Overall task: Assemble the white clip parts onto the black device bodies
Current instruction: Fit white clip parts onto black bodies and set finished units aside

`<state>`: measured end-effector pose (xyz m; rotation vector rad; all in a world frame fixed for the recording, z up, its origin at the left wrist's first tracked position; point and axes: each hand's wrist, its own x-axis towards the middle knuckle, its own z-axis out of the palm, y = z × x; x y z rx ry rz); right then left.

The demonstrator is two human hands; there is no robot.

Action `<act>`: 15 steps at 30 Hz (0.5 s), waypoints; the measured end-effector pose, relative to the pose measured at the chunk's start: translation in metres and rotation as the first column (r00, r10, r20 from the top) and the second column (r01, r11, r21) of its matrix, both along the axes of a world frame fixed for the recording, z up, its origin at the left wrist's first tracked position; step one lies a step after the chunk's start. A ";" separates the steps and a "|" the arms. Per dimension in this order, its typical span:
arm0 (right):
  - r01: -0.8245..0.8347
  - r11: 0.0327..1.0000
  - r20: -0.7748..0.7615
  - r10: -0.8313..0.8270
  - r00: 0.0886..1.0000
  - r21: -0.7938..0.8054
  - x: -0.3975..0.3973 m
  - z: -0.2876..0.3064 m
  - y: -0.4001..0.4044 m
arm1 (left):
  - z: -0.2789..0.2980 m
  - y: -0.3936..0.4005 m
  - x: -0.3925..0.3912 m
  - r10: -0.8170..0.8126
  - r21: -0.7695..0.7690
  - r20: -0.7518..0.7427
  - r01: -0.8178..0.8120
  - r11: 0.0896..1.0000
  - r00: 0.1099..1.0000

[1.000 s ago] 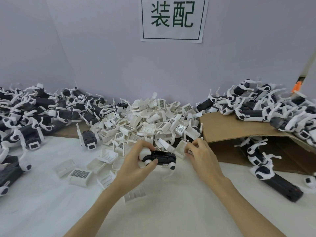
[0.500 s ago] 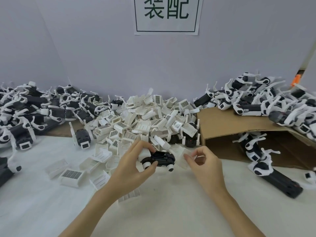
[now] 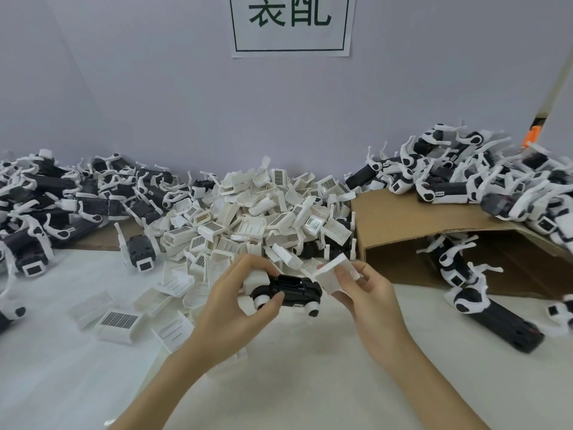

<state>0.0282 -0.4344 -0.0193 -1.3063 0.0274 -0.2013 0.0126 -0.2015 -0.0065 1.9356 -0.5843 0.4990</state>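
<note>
Black device body (image 3: 290, 289) sits pinched in left hand (image 3: 231, 308); right hand (image 3: 369, 297) pinches white clip (image 3: 333, 276) beside it.

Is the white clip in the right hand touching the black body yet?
Cannot tell. In the head view the white clip overlaps the black body's right end, with no visible gap or clear contact.

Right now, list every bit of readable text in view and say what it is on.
"装配": large dark green characters on the white paper sign taped to the wall; their tops are cut off by the frame edge.
Small labels on the black device bodies in the right pile: too small to read.
Grid-patterned faces on the white clip parts: no legible text.
</note>
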 end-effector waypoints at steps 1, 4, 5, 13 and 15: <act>-0.033 0.999 -0.004 0.033 0.999 0.035 -0.001 0.002 0.000 | -0.001 -0.001 -0.001 -0.021 -0.024 -0.035 0.020 1.000 0.999; -0.046 0.995 -0.010 0.047 0.999 0.083 -0.003 0.006 0.001 | -0.003 -0.006 -0.003 -0.071 -0.031 -0.118 0.068 0.997 0.991; -0.044 0.996 -0.005 0.044 0.999 0.075 -0.002 0.005 0.001 | -0.004 -0.007 -0.003 -0.077 -0.031 -0.134 0.074 0.997 0.988; -0.011 0.997 0.083 0.017 0.996 -0.076 -0.004 0.007 -0.002 | -0.004 -0.005 0.000 -0.076 -0.037 -0.172 0.070 0.997 0.982; -0.013 0.995 0.061 0.019 0.998 -0.094 -0.003 0.006 -0.002 | -0.003 -0.005 -0.001 -0.081 -0.022 -0.168 0.079 0.997 0.982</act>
